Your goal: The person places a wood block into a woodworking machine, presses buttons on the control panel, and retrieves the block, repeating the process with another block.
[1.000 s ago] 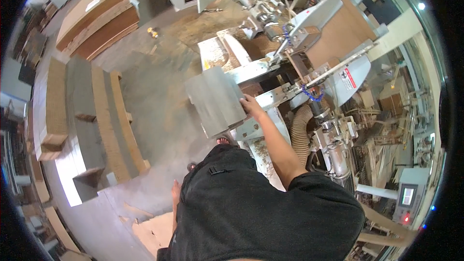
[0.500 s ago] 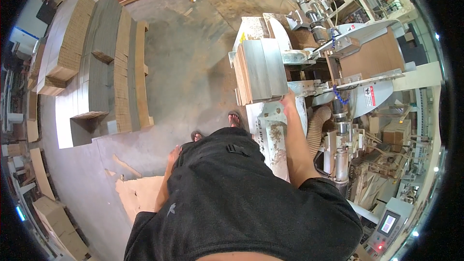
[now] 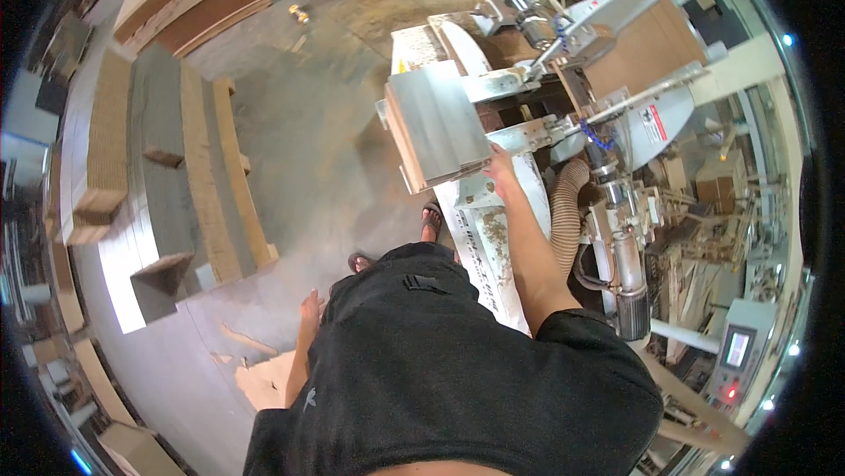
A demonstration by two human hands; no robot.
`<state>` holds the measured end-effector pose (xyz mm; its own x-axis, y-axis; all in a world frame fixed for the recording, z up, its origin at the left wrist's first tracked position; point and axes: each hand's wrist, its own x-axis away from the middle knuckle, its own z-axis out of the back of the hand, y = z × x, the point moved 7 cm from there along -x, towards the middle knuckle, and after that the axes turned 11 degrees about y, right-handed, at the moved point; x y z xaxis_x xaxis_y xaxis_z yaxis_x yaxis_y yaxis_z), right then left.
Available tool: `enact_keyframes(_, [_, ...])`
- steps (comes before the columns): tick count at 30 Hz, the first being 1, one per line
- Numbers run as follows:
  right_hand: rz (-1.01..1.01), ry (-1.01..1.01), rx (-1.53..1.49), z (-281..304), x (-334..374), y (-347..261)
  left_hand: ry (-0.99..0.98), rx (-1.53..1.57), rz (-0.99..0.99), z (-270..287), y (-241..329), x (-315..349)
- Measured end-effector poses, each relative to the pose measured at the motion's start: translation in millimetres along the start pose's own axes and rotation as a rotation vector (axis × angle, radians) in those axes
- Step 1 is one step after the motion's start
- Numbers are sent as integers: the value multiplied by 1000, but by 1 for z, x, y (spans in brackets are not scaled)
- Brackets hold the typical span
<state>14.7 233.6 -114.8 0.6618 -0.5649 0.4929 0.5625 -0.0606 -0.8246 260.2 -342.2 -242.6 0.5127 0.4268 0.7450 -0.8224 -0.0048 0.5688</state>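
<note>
A stack of grey-topped flat boards with brown edges sits on the white machine ahead and to the right. My right hand is at the stack's near right corner, fingers stretched out against or just beside its edge; contact is hard to make out. Beside my left thigh hangs my left hand, holding nothing, its fingers loosely apart.
Long stacks of boards stand on the floor at left, with more brown boards behind. A ribbed hose, motor parts and a control box are at right. Torn cardboard lies near my left arm.
The view has swung, so the machine and stack appear further left. The stack's top now looks like one broad surface, without the earlier lengthwise seam. My left hand has come slightly away from my thigh.
</note>
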Motion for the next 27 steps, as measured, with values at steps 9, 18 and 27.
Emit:
enact_keyframes(9, [305,184,1,39,-8,-22,-80,-96,-78,-75,46,15])
enact_keyframes(18, [296,187,23,70,10,-105,-188,-367,-237,-138,70,37])
enact_keyframes(27, [572,225,143,74,-43,-125,-68,32,-4,-169,79,54])
